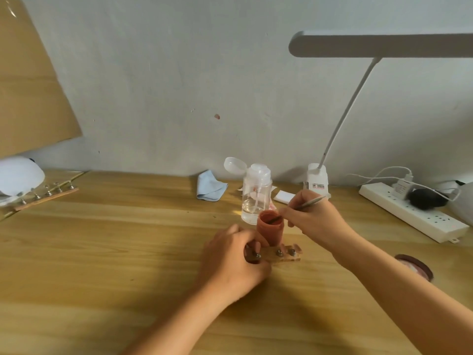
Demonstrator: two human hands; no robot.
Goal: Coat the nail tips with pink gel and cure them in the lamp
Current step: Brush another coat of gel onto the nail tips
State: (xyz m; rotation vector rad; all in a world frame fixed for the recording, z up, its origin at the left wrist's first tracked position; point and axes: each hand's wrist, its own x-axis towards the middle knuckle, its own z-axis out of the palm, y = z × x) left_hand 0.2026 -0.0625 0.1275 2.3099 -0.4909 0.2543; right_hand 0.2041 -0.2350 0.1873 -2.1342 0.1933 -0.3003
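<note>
The right hand (pixel 316 221) pinches a thin metal-handled brush (pixel 305 204) between thumb and fingertips, with the brush tip lying across the mouth of the open pink gel jar (pixel 271 233). The left hand (pixel 230 262), fingers curled, grips the left end of the clear nail-tip holder (pixel 288 254). The holder lies flat just in front of the jar, and metal studs show on its free right end. The tips themselves are too blurred to make out.

All this sits on a pale wooden tabletop (pixel 102 252), about midway along it and toward the back edge, where it meets a bluish-white wall (pixel 179 85).

Just behind the jar stands a clear pump bottle (pixel 256 193) with its flip cap open. A blue cloth (pixel 211 187) lies to its left and white pads (pixel 284 196) to its right. The desk lamp (pixel 384 44) rises from the back edge and its head hangs over the right side. A power strip (pixel 412 213) with cables runs along the right back corner. The jar lid (pixel 414 266) lies near the right forearm.

At the left back corner are a second holder (pixel 46 194) and the white curing lamp (pixel 18 175), with a tan board (pixel 30 73) leaning above them. Bare wood stretches from the left hand to the left and near edges.
</note>
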